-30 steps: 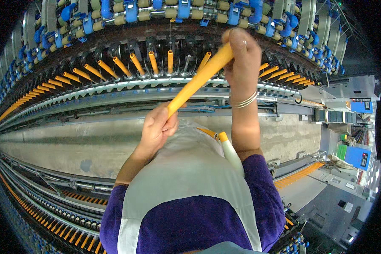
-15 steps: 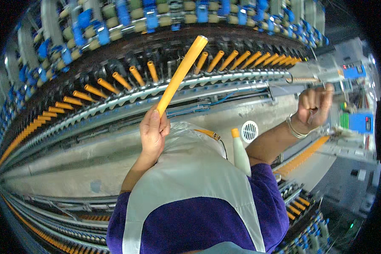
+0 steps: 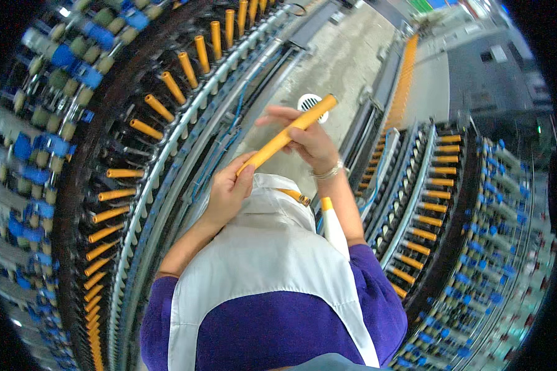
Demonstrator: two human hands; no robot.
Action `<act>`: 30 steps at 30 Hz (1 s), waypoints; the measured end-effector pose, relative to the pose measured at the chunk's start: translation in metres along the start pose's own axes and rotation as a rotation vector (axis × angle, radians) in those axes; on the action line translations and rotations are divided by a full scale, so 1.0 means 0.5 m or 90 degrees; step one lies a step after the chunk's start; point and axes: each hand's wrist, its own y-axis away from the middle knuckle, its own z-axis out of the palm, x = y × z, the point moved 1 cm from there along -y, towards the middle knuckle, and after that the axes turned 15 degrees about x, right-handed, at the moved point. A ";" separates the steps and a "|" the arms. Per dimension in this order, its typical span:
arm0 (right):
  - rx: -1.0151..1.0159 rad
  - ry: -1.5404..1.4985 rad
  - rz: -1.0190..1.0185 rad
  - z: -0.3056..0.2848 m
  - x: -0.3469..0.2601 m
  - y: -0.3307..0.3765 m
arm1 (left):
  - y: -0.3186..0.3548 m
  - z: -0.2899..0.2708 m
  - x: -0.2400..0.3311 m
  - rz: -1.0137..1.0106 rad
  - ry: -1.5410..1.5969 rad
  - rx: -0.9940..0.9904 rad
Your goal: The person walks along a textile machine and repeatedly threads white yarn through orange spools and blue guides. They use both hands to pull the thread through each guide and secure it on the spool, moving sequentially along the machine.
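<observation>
A bare yellow-orange spinning bobbin (image 3: 272, 145) slants across in front of my body, its far end up and to the right. My left hand (image 3: 228, 191) is closed round its lower end. Higher up, my right hand (image 3: 309, 139) has the bobbin between thumb and fingers, the fingers reaching out behind it and somewhat blurred. Below the hands, more orange bobbins (image 3: 298, 196) poke out at the top of my white apron (image 3: 241, 247). A bobbin wound with white yarn (image 3: 333, 229), orange at its tip, stands by my right forearm.
A spinning frame with a curved-looking row of orange bobbins (image 3: 110, 214) runs along my left. Another frame with bobbins (image 3: 436, 193) stands on the right. Between them lies a pale floor aisle (image 3: 346, 46) with a round white slotted disc (image 3: 309, 102) behind the held bobbin.
My view has turned to the right, toward the aisle. My right hand, earlier raised apart at the right, has come in to the bobbin. My left hand still holds it.
</observation>
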 end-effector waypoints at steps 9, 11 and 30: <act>0.508 -0.054 -0.019 -0.407 0.101 -0.070 | -0.005 -0.007 -0.005 -0.071 -0.006 0.043; 0.400 0.209 0.009 -0.423 0.130 -0.086 | -0.002 -0.020 -0.001 -0.083 0.029 0.077; -0.080 1.130 0.404 -0.441 0.230 -0.224 | -0.021 -0.062 0.050 -0.037 0.125 0.232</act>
